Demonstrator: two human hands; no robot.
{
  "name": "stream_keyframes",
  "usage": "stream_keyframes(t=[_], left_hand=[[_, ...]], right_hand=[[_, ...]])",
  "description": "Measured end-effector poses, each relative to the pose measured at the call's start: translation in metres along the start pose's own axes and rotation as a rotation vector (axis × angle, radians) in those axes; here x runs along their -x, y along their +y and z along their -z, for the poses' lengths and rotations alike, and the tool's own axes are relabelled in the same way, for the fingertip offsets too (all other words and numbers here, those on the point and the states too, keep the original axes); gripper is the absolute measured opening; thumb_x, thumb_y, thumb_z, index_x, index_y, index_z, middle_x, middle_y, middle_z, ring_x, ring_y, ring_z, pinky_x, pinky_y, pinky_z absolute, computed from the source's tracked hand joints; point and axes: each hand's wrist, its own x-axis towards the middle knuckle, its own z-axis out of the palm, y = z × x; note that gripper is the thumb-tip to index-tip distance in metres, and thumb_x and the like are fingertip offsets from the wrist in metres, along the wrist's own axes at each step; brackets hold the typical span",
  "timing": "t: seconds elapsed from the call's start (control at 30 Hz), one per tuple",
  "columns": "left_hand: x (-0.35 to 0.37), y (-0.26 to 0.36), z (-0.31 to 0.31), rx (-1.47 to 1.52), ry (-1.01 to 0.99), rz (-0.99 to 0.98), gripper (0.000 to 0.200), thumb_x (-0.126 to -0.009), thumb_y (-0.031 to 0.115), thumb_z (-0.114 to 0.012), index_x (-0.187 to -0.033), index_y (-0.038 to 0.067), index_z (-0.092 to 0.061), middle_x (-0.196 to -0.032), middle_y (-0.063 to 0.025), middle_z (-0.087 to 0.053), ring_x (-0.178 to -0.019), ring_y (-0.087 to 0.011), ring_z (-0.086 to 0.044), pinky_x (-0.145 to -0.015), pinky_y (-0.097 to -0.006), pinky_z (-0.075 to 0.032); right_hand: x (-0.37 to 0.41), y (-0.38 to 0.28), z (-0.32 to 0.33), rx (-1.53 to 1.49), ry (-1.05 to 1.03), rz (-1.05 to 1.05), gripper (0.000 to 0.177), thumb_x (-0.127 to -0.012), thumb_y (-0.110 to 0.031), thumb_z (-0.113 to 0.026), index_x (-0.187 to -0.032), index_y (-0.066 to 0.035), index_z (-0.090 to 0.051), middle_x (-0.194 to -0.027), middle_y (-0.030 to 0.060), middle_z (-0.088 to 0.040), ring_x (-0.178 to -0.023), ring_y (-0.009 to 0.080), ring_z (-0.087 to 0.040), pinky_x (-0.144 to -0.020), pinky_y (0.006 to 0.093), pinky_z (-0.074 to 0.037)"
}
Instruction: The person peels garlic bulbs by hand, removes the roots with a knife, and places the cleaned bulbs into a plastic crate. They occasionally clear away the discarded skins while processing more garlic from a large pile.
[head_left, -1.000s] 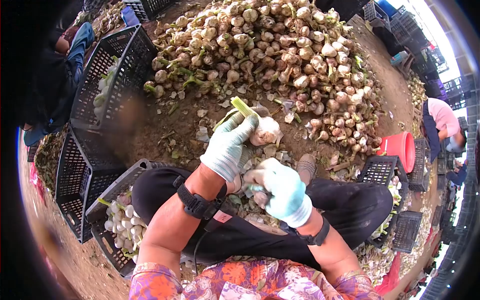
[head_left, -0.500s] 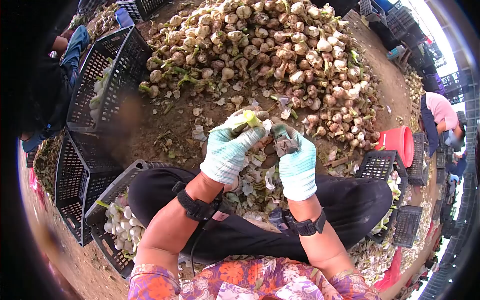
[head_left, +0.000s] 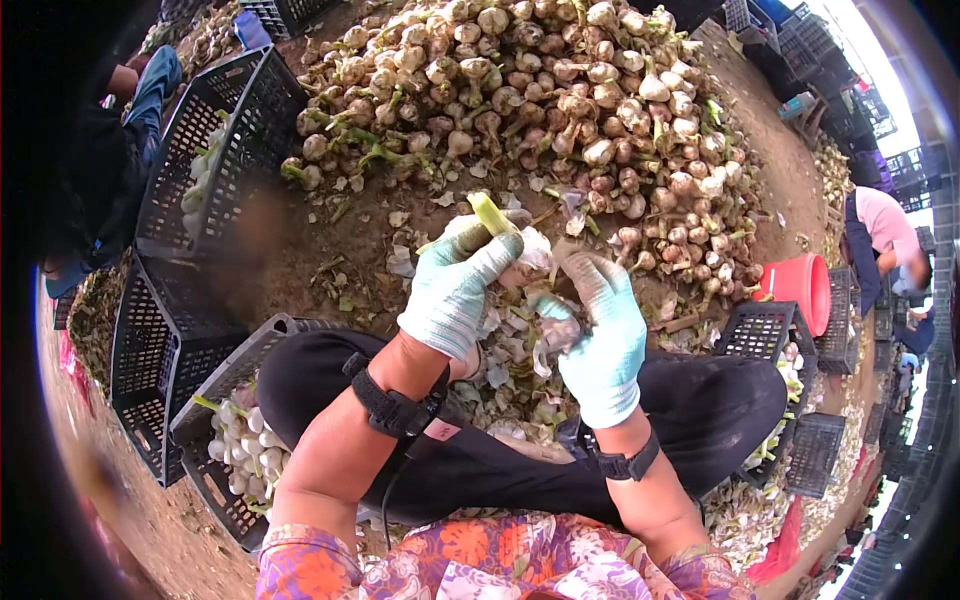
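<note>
My left hand [head_left: 458,285], in a pale teal and white work glove with soiled fingertips, is closed around a garlic bulb [head_left: 533,252]. A cut green stem [head_left: 490,214] sticks up past its thumb. Just right of the bulb is my right hand [head_left: 603,335], gloved alike, its upper fingers stretched towards the bulb and slightly blurred. A papery strip of garlic skin [head_left: 552,345] hangs at its curled lower fingers, apparently caught in them. Loose skins [head_left: 505,390] litter the ground below both hands.
A large heap of garlic bulbs [head_left: 520,100] lies ahead. Black crates [head_left: 225,150] stand at left; one holds peeled white garlic [head_left: 245,450]. A red bucket [head_left: 797,285] and another crate [head_left: 757,330] stand at right. A person in pink [head_left: 885,225] sits far right; another person's leg [head_left: 155,95] shows upper left.
My right hand has drawn slightly away from the bulb and opened its upper fingers, with a strip of skin now hanging by it. The green stem in my left hand shows longer and more upright.
</note>
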Motion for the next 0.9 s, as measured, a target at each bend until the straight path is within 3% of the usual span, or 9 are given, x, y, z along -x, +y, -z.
stream_keyframes(t=[0.1, 0.27, 0.33, 0.47, 0.53, 0.6, 0.67, 0.73, 0.9], left_hand=[[0.004, 0.003, -0.004, -0.02, -0.016, 0.029, 0.018, -0.081, 0.011, -0.058, -0.096, 0.002, -0.057, -0.076, -0.0013, -0.059, -0.063, -0.0071, -0.052, -0.059, -0.0205, -0.042], [0.001, -0.002, 0.002, -0.095, 0.025, 0.023, 0.017, -0.081, 0.011, -0.058, -0.096, 0.003, -0.057, -0.074, -0.0009, -0.058, -0.063, -0.0075, -0.052, -0.059, -0.0203, -0.042], [-0.001, -0.003, 0.001, -0.089, 0.029, 0.017, 0.016, -0.081, 0.011, -0.058, -0.095, 0.003, -0.057, -0.075, -0.0012, -0.058, -0.064, -0.0081, -0.053, -0.06, -0.0205, -0.042], [-0.008, 0.004, 0.002, 0.152, 0.137, 0.07, 0.013, -0.082, 0.013, -0.056, -0.09, 0.002, -0.055, -0.073, -0.002, -0.058, -0.067, -0.0126, -0.056, -0.064, -0.0253, -0.047], [-0.006, 0.006, 0.008, 0.35, -0.054, 0.12, 0.018, -0.085, 0.013, -0.051, -0.097, 0.0, -0.053, -0.081, -0.0095, -0.06, -0.076, -0.0195, -0.059, -0.071, -0.0319, -0.05], [-0.005, 0.002, 0.007, 0.302, 0.017, 0.229, 0.026, -0.087, 0.023, -0.046, -0.096, -0.001, -0.053, -0.083, -0.0118, -0.059, -0.078, -0.0213, -0.058, -0.068, -0.0326, -0.05], [-0.015, -0.011, 0.017, 0.484, -0.306, 0.184, 0.036, -0.087, 0.031, -0.044, -0.098, -0.002, -0.051, -0.087, -0.0137, -0.058, -0.08, -0.0216, -0.057, -0.067, -0.0343, -0.05], [-0.006, 0.005, 0.002, 0.483, -0.207, 0.308, 0.04, -0.087, 0.034, -0.043, -0.098, -0.003, -0.051, -0.087, -0.0151, -0.058, -0.078, -0.0223, -0.058, -0.067, -0.0351, -0.05], [0.001, 0.006, 0.005, -0.095, -0.129, 0.221, 0.022, -0.084, 0.016, -0.052, -0.098, -0.002, -0.054, -0.085, -0.0071, -0.058, -0.072, -0.0129, -0.056, -0.066, -0.0248, -0.046]], right_hand=[[-0.005, 0.001, -0.002, 0.023, -0.025, -0.007, 0.034, -0.06, 0.01, -0.057, -0.091, -0.002, -0.062, -0.087, 0.0113, -0.054, -0.069, 0.022, -0.056, -0.057, 0.0275, -0.047], [-0.008, -0.003, -0.006, 0.185, -0.047, 0.175, 0.031, -0.056, 0.008, -0.056, -0.085, -0.001, -0.061, -0.079, 0.0126, -0.054, -0.067, 0.0263, -0.055, -0.055, 0.0312, -0.045], [0.002, 0.002, -0.007, 0.269, -0.244, 0.412, 0.023, -0.058, 0.0, -0.057, -0.081, -0.003, -0.058, -0.077, 0.0127, -0.052, -0.067, 0.0279, -0.054, -0.057, 0.0354, -0.044], [0.032, 0.024, 0.001, 0.43, -0.65, 0.269, 0.017, -0.059, -0.011, -0.058, -0.075, -0.004, -0.056, -0.076, 0.0131, -0.051, -0.068, 0.0303, -0.053, -0.06, 0.0384, -0.044], [0.027, 0.027, 0.012, 0.397, -0.507, 0.142, 0.021, -0.06, -0.012, -0.063, -0.078, -0.002, -0.058, -0.085, 0.0157, -0.055, -0.074, 0.0311, -0.056, -0.063, 0.037, -0.047], [0.016, 0.018, 0.02, 0.115, -0.252, 0.054, 0.023, -0.06, -0.001, -0.06, -0.082, -0.001, -0.058, -0.087, 0.0155, -0.055, -0.077, 0.0295, -0.057, -0.065, 0.0343, -0.048], [0.0, 0.012, 0.024, 0.174, -0.125, 0.148, 0.03, -0.062, 0.005, -0.056, -0.091, -0.001, -0.058, -0.094, 0.0143, -0.056, -0.079, 0.0273, -0.059, -0.067, 0.0289, -0.048], [-0.006, 0.0, 0.021, 0.146, -0.018, 0.137, 0.032, -0.063, 0.006, -0.055, -0.094, -0.002, -0.059, -0.097, 0.0143, -0.057, -0.08, 0.0277, -0.059, -0.069, 0.0292, -0.048], [-0.011, -0.003, 0.022, -0.096, -0.078, -0.024, 0.034, -0.063, 0.007, -0.055, -0.095, -0.003, -0.06, -0.098, 0.0151, -0.057, -0.084, 0.0286, -0.059, -0.074, 0.0309, -0.047]])
